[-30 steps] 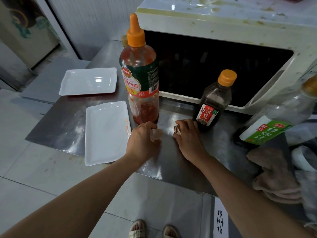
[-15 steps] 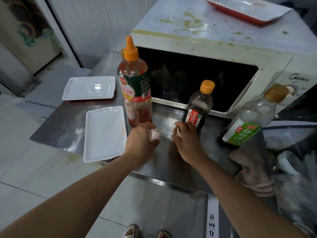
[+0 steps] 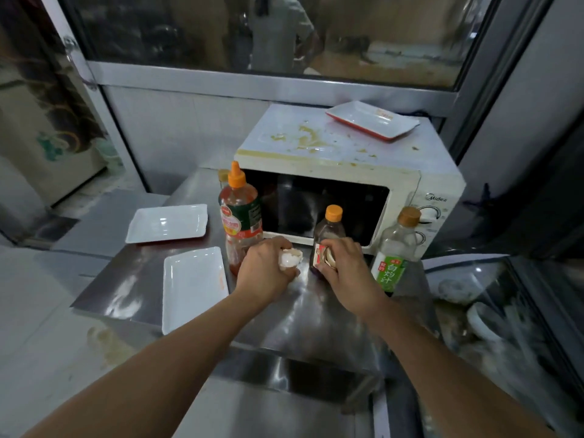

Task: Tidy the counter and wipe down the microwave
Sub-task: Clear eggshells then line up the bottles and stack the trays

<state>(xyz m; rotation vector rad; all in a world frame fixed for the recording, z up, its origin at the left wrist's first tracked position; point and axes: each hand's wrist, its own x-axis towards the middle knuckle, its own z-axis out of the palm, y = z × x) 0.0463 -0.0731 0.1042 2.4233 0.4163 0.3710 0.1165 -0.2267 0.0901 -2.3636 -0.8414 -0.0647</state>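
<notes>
A white microwave (image 3: 426,184) with yellow stains on its top stands at the back of the steel counter (image 3: 303,314). A red-rimmed white tray (image 3: 373,123) lies on top of it. In front stand a tall chili sauce bottle (image 3: 240,216), a small dark sauce bottle (image 3: 330,229) and a clear bottle with a green label (image 3: 395,254). My left hand (image 3: 265,273) is closed on a crumpled white scrap (image 3: 290,258) above the counter. My right hand (image 3: 347,270) holds a small pale scrap (image 3: 330,257) just in front of the dark bottle.
Two white rectangular plates lie on the left of the counter, one near (image 3: 192,282) and one further back (image 3: 167,222). A glass-topped case (image 3: 505,311) with dishes inside is on the right. A window runs behind the microwave.
The view has tilted up and pulled back, bringing the microwave top and window into sight. Both hands have lifted slightly off the counter, still closed on their scraps.
</notes>
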